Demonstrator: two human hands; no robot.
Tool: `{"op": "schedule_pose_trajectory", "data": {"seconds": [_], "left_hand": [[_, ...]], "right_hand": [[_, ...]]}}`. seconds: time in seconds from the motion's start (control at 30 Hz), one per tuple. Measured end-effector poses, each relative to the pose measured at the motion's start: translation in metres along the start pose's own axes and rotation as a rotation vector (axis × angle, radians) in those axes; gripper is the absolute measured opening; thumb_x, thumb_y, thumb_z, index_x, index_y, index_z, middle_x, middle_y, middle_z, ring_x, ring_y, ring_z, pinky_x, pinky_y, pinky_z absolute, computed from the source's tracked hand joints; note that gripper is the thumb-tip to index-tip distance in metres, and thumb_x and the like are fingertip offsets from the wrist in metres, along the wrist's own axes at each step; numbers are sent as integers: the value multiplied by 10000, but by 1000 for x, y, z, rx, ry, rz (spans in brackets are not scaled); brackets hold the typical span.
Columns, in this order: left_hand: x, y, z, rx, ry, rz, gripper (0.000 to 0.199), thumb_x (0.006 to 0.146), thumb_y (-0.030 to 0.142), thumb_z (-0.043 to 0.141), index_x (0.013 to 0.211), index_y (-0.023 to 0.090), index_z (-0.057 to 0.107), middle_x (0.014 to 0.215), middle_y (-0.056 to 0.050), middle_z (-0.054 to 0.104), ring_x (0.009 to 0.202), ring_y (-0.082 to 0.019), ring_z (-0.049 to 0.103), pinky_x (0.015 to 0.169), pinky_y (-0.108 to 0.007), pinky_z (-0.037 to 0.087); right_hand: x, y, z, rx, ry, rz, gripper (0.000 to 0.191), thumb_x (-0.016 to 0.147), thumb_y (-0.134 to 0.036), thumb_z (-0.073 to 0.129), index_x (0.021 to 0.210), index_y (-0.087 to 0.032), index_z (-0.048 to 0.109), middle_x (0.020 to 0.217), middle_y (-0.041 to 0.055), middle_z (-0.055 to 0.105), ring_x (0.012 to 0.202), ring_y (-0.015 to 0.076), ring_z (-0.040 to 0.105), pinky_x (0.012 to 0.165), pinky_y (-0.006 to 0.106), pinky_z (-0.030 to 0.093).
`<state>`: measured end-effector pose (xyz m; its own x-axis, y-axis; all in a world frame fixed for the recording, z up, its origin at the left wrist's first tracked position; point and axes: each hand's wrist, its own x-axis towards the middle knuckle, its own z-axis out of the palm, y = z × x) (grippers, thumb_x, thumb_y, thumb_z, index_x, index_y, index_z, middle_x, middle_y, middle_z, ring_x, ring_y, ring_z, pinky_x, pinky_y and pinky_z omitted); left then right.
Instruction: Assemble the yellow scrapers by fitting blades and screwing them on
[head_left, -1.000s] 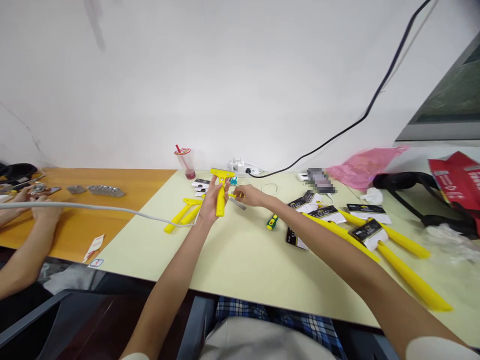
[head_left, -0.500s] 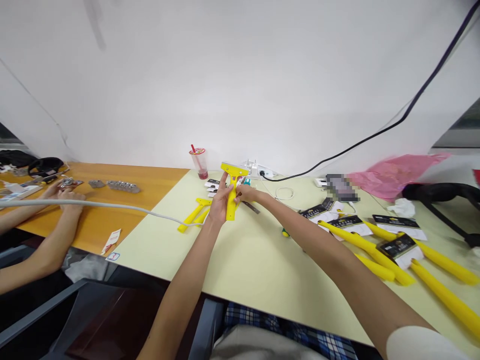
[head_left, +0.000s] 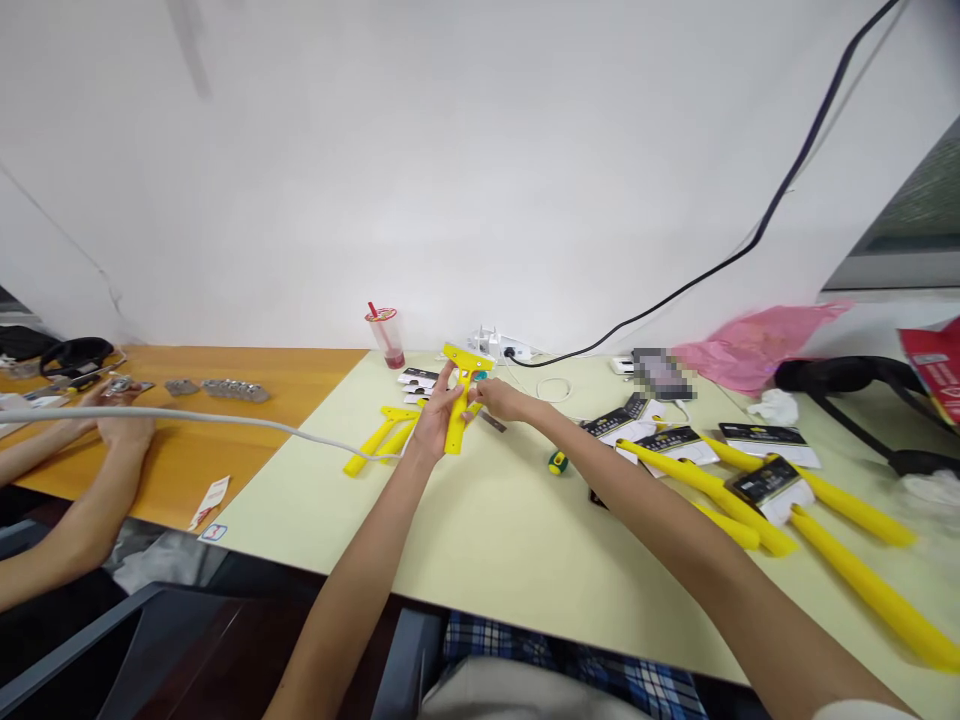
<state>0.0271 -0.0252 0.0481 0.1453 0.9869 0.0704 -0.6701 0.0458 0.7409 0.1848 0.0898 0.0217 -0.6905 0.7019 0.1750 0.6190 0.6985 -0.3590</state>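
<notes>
My left hand (head_left: 433,420) is closed around the handle of a yellow scraper (head_left: 456,425), held upright above the table with its wide head at the top. Close beside the scraper's neck is my right hand (head_left: 501,398), its fingers pinched together; what they grip, if anything, is too small to make out. Left of my left hand lie more yellow scrapers (head_left: 371,443). A thin dark metal strip (head_left: 493,422) rests below my right hand. Under my right forearm lies a green and yellow screwdriver handle (head_left: 557,462), partly hidden.
Several long yellow handles (head_left: 870,585) with black-and-white cards (head_left: 772,488) lie to the right. A drink cup (head_left: 387,338) and a power strip (head_left: 517,352) stand by the wall. A white cable (head_left: 247,420) crosses the left side. Another person's hands (head_left: 124,425) work at the orange table.
The view has shifted slightly to the right. The scraper stays in my left hand, with my right hand still beside its neck. More of the green and yellow handle shows.
</notes>
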Motion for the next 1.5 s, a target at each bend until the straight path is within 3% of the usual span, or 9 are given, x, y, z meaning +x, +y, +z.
{"op": "schedule_pose_trajectory", "data": {"seconds": [0.17,0.3,0.5,0.67,0.9,1.1,1.5], "left_hand": [[2,-18,1,35,-48,-98,863,888,104,781,1630,434,489,1504,-83,641,860,-100,738,521,-119,483],[1,-39,7,82,-52,-224,877,884,110,777,1649,402,462,1515,-115,636,856,-118,752,486,-118,484],[-3,-68,15,139,-94,-404,836,864,109,794,1609,352,502,1497,-144,657,850,-150,782,475,-133,519],[-7,-72,19,191,-129,-452,860,857,121,813,1628,323,492,1424,-151,703,875,-176,800,480,-148,539],[-9,-71,23,210,-96,-449,890,842,105,819,1639,313,482,1341,-142,743,843,-176,802,483,-152,544],[-9,-74,23,212,-110,-448,915,834,116,833,1650,309,466,1368,-141,732,879,-185,810,473,-149,528],[-9,-75,21,205,-135,-445,847,847,121,817,1617,294,510,1424,-153,706,854,-155,780,480,-145,514]], "right_hand": [[-54,22,-42,75,-14,82,142,998,-119,583,941,-166,705,935,88,802,779,194,701,688,259,479],[-93,42,-78,177,142,106,92,964,-156,619,951,-168,710,906,63,785,787,182,673,712,262,472],[-118,50,-106,342,212,34,69,917,-243,703,926,-183,735,897,57,792,838,193,712,784,282,518],[-112,45,-102,392,85,2,18,860,-175,731,871,-169,744,848,45,787,783,179,701,724,266,499],[-102,44,-88,296,61,-54,66,878,-160,748,893,-174,810,979,71,811,895,205,694,768,273,477],[-98,44,-80,258,47,-144,113,890,-167,724,894,-176,836,939,66,796,919,221,677,820,282,480],[-104,41,-79,395,12,81,60,884,-137,751,929,-157,785,1052,97,838,915,217,762,770,265,536]]}}
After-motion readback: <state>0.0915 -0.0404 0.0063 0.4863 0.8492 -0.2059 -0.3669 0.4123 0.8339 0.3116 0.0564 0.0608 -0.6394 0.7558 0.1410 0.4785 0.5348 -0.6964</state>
